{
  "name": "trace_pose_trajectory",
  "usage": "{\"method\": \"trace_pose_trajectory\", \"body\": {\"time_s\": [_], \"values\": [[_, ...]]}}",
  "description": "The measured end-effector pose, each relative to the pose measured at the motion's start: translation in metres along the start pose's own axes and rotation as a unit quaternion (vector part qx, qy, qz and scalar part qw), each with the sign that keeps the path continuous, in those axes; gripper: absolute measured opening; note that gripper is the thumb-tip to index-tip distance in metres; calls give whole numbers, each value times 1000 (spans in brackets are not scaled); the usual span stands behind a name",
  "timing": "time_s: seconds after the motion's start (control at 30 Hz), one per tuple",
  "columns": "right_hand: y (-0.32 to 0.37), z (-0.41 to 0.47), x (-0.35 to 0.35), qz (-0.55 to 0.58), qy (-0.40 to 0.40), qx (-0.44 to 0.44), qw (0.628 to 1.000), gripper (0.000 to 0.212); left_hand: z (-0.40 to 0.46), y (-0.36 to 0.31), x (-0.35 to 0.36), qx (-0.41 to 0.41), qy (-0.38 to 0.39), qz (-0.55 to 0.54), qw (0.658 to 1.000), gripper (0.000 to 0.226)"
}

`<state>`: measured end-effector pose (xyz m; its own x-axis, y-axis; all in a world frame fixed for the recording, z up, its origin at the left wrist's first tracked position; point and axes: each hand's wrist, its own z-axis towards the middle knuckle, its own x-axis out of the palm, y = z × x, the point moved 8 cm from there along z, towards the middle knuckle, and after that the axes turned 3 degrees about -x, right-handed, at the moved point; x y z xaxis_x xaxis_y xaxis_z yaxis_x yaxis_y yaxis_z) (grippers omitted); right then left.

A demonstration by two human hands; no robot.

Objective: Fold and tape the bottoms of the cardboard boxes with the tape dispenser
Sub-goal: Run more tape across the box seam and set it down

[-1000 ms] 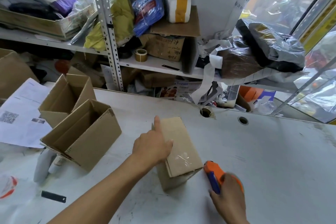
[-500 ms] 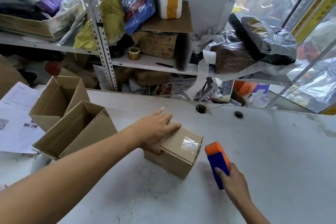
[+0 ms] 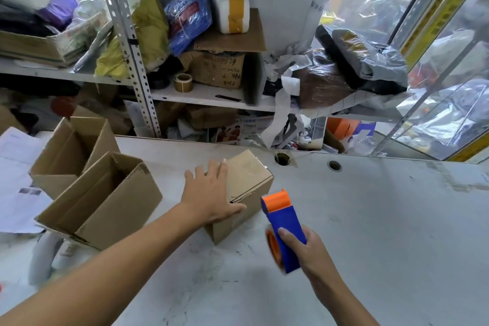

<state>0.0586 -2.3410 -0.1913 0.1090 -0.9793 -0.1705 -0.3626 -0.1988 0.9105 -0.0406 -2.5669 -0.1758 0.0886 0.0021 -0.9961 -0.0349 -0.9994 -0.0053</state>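
Note:
A small cardboard box [image 3: 250,180] sits on the white table [image 3: 383,233], its taped face turned up. My left hand [image 3: 209,193] lies flat on the box's left side, fingers spread and thumb on the near face. Just right of the box, my right hand [image 3: 309,249] grips a blue and orange tape dispenser [image 3: 284,222], which is lifted off the box with its orange end pointing away from me. Two open cardboard boxes stand at the left: a nearer box [image 3: 105,201] and a farther box [image 3: 71,151].
Printed papers [image 3: 16,174] lie at the table's left edge. White bottles [image 3: 45,254] lie below the open boxes. Two round holes [image 3: 334,165] are in the table's back part. Cluttered metal shelves [image 3: 127,34] with bags, boxes and a tape roll [image 3: 183,82] rise behind.
The box has been turned and pushed farther back under my left hand. My right hand has lifted the tape dispenser clear of the box.

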Motion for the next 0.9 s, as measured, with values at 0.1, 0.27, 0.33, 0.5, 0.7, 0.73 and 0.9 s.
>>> {"method": "trace_pose_trajectory", "body": {"time_s": [0.1,0.27,0.33,0.5,0.7,0.73,0.9], "values": [[-3,-2,9,-28,45,-1,999,24,-1,-9,-31,21,-25,-153,988,81],[-4,-1,19,-39,113,-22,993,28,-20,-42,-35,12,248,-442,862,40],[-2,1,20,-36,126,-24,991,31,-22,-42,-36,12,266,-485,833,34],[0,7,14,-41,149,-45,987,29,-26,-40,-32,8,284,-529,799,20],[2,9,14,-46,168,-50,984,44,-29,-36,-32,2,284,-563,776,20],[3,9,15,-46,171,-52,983,45,-30,-35,-31,-7,289,-578,764,23],[3,11,15,-46,185,-57,980,47,-32,-28,-23,-42,305,-588,748,18]]}}
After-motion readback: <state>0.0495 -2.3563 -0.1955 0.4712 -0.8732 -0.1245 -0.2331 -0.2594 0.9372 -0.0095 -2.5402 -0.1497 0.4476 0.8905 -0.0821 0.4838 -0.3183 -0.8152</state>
